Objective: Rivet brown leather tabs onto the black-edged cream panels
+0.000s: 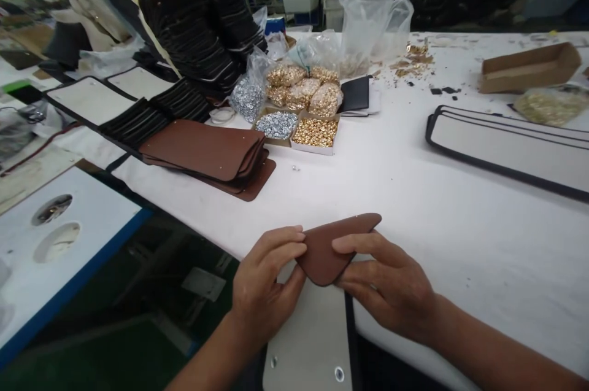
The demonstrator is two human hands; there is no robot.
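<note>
A brown leather flap piece (332, 246) is held between both hands at the near edge of the white table (460, 243). My left hand (267, 283) pinches its left side with curled fingers. My right hand (389, 283) grips its right side, the index finger lying across the top. Under the flap a light grey panel with a black edge (313, 342) juts over the table's edge, with a metal rivet (339, 373) near its close end.
A stack of brown leather flaps (207, 154) lies at the left. Behind it rise piles of black pieces (197, 16). Boxes and bags of gold rivets (315, 131) and silver rivets (276, 124) sit mid-table. A cardboard tray (529, 65) and white black-edged panels (510, 145) lie at the right.
</note>
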